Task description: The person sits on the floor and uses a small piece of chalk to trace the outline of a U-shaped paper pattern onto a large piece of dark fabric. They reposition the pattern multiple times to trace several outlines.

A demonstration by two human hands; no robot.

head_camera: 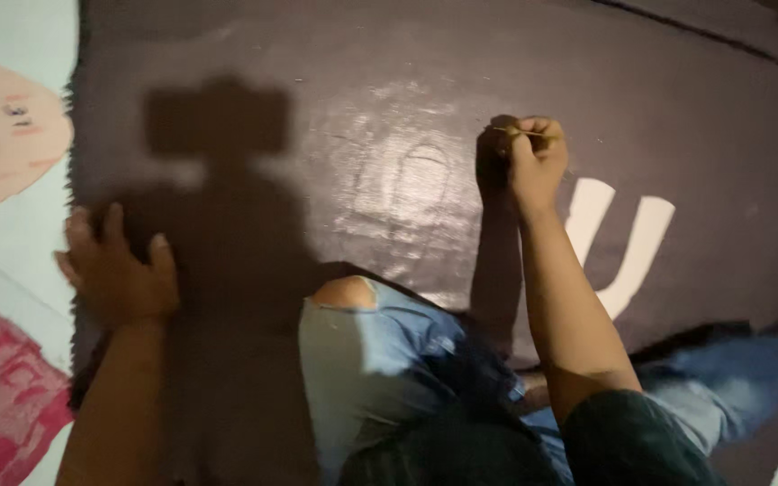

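right hand: sitting in the upper middle of the frame, fingers curling shut around a thin pale stick-like tool; whether it is a pencil, chalk or brush cannot be told.
tool: poking out leftward from the pinched fingertips, its tip meeting the dark painted surface or hovering just above it.
left hand: lying flat at middle left, fingers spreading apart, pressing on the dark surface near its jagged left edge, gripping nothing.
faint outline: showing as a rounded sketch in the glossy patch, just left of the right hand.
white letter shape: lying just right of the right forearm.
knee: showing through torn blue jeans, lower centre.
shadow: falling across the upper left of the dark surface.
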